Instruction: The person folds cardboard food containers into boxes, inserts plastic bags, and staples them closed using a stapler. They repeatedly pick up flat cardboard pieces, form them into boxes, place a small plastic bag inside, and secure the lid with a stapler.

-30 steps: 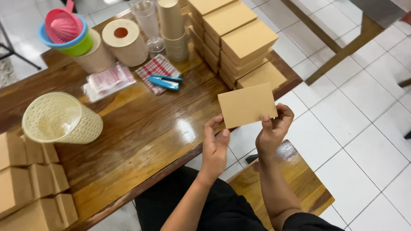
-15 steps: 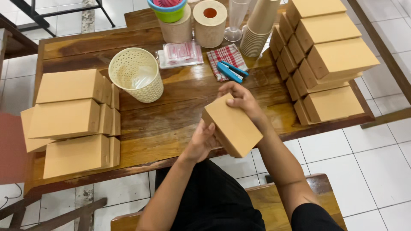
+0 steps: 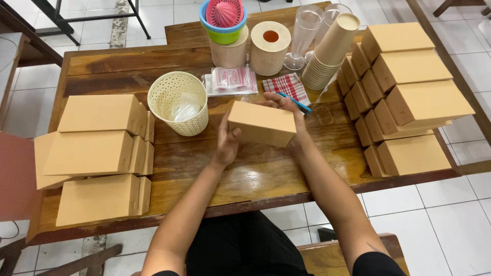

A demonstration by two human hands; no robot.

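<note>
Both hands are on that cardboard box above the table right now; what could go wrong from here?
1. The cardboard box is held in the air between the left hand and right hand; too hard a squeeze could dent its thin walls.
2. The right hand is close to the blue pen and the paper cup stack; a wide elbow swing might topple the cups or the tall glass.
3. The woven basket stands just left of the box and could get knocked.
</note>
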